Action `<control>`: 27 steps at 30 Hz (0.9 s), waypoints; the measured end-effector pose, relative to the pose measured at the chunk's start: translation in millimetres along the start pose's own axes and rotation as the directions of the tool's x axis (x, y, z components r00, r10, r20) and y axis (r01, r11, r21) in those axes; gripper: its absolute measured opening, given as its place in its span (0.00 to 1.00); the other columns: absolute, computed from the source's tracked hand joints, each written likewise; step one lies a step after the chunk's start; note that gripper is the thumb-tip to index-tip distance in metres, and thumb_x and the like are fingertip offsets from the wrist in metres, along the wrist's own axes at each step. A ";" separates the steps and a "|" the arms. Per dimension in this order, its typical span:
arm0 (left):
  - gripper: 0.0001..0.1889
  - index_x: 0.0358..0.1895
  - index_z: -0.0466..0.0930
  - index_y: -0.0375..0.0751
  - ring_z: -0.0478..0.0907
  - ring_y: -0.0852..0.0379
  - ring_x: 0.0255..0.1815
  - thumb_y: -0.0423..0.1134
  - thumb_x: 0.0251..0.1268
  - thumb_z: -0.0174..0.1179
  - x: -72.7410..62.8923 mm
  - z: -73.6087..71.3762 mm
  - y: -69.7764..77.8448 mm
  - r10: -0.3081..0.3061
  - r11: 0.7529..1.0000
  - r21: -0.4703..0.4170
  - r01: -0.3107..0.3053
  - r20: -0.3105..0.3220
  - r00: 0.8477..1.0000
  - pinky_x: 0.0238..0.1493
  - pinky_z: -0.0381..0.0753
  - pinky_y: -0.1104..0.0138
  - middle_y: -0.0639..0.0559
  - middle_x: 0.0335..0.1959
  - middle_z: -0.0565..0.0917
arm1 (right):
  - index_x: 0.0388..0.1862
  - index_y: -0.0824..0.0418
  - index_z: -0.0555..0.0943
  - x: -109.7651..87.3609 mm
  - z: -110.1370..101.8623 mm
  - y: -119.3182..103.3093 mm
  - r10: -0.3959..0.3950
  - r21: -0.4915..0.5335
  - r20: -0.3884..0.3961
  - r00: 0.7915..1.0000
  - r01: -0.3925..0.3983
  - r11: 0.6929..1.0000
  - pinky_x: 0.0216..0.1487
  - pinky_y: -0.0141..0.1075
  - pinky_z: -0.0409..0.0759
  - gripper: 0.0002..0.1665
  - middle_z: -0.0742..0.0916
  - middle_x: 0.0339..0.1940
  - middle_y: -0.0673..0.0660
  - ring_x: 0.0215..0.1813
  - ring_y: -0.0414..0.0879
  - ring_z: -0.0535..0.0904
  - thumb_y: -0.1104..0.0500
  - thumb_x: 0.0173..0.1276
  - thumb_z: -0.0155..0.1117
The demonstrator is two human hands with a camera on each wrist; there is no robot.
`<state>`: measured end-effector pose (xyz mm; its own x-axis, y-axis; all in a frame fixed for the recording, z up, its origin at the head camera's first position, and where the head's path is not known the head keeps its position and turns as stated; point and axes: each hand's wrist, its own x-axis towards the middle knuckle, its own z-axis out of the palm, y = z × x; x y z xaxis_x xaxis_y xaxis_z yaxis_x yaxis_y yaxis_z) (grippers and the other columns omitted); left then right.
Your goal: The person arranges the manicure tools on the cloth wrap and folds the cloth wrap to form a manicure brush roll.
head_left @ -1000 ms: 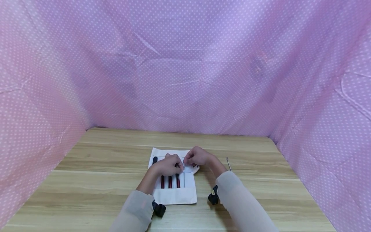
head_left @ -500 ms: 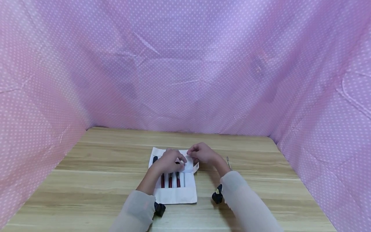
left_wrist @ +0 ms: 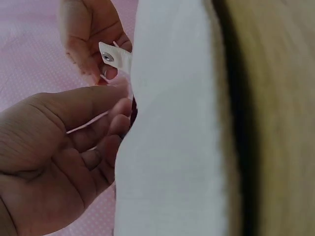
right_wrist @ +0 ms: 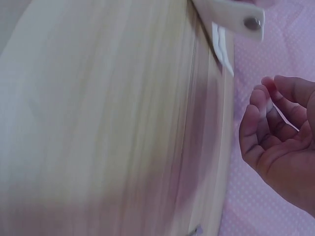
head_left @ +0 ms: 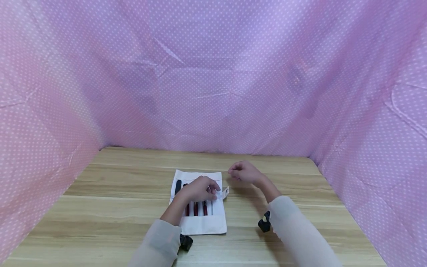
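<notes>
A white cloth tool pouch lies unfolded on the table. Several slim tools with dark red ends, a black one and a thin metal rod sit in its slots. My left hand is over the pouch's upper right part, thumb extended and fingers loosely bent, hiding the tools' upper portions. I see nothing held in it. Beyond the pouch's right edge my right hand hovers above the table, fingers loosely curled and holding nothing. Between the hands, a white tab with a metal snap sticks out from the pouch.
The wooden table extends around the pouch on every side. Pink dotted curtains hang at its back and both sides. A small metallic tip shows at the bottom of the right wrist view.
My right hand has left the thin metal rod and moved up and right, off the pouch. My left hand's fingers have loosened near the rod and shifted slightly right.
</notes>
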<state>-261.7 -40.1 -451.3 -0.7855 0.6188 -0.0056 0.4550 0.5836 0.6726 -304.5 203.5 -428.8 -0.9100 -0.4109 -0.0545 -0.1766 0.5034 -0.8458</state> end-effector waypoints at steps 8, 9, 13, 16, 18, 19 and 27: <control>0.06 0.42 0.89 0.42 0.75 0.63 0.32 0.33 0.63 0.71 0.1 4.1 -1.6 -0.011 1.000 0.025 0.011 0.002 1.000 0.38 0.76 0.67 0.60 0.29 0.81 | 0.51 0.75 0.81 -18.6 -31.1 14.9 0.000 -0.062 -0.009 1.000 -0.001 0.998 0.39 0.43 0.80 0.13 0.85 0.38 0.69 0.37 0.54 0.79 0.65 0.78 0.55; 0.06 0.42 0.89 0.42 0.75 0.63 0.32 0.33 0.63 0.71 0.1 4.6 -1.7 -0.017 1.000 0.022 0.017 0.000 1.000 0.38 0.76 0.67 0.60 0.29 0.81 | 0.51 0.75 0.81 -21.4 -35.1 17.3 0.004 -0.067 -0.016 1.000 -0.005 0.998 0.38 0.41 0.79 0.13 0.85 0.38 0.69 0.37 0.55 0.79 0.65 0.78 0.55; 0.05 0.41 0.88 0.42 0.75 0.63 0.32 0.32 0.63 0.72 0.1 6.2 -1.6 -0.035 0.999 0.002 0.035 -0.003 0.999 0.37 0.76 0.67 0.59 0.29 0.80 | 0.50 0.76 0.81 -33.7 -51.3 29.5 0.009 -0.097 -0.039 0.999 -0.013 0.995 0.32 0.34 0.75 0.13 0.84 0.34 0.68 0.34 0.53 0.77 0.66 0.78 0.55; 0.05 0.40 0.88 0.42 0.75 0.62 0.32 0.32 0.62 0.72 0.0 6.9 -1.2 -0.045 0.999 -0.004 0.045 -0.001 0.999 0.37 0.76 0.68 0.59 0.28 0.81 | 0.49 0.76 0.81 -42.3 -61.1 40.0 0.024 -0.123 -0.057 0.998 -0.031 0.992 0.31 0.32 0.76 0.12 0.84 0.33 0.66 0.33 0.50 0.77 0.66 0.77 0.56; 0.05 0.40 0.88 0.42 0.75 0.62 0.32 0.32 0.62 0.72 -0.2 7.3 -0.9 -0.054 0.999 -0.006 0.054 0.002 0.999 0.37 0.76 0.68 0.59 0.29 0.81 | 0.47 0.76 0.81 -47.3 -65.9 46.1 0.023 -0.146 -0.066 0.998 -0.033 0.989 0.31 0.32 0.76 0.11 0.85 0.33 0.64 0.33 0.48 0.78 0.67 0.76 0.56; 0.05 0.40 0.88 0.42 0.75 0.62 0.32 0.32 0.62 0.72 -0.3 7.5 -0.7 -0.058 0.998 -0.006 0.058 0.003 0.998 0.37 0.76 0.68 0.59 0.29 0.81 | 0.46 0.75 0.81 -49.8 -67.8 48.9 0.029 -0.157 -0.072 0.997 -0.040 0.987 0.31 0.32 0.76 0.10 0.85 0.32 0.64 0.32 0.47 0.77 0.67 0.76 0.57; 0.04 0.38 0.86 0.44 0.74 0.63 0.32 0.32 0.63 0.71 -0.6 9.3 -0.5 -0.037 0.999 0.020 0.037 0.001 0.999 0.38 0.75 0.68 0.59 0.29 0.79 | 0.48 0.73 0.76 -62.9 -74.6 65.4 0.079 -0.221 -0.076 0.994 -0.094 0.971 0.29 0.32 0.73 0.19 0.81 0.24 0.54 0.27 0.41 0.74 0.62 0.67 0.72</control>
<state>-257.6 -35.8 -458.6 -0.8014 0.5973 -0.0313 0.4337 0.6163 0.6573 -286.7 319.0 -441.1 -0.9470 -0.3111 -0.0803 -0.1692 0.6953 -0.6985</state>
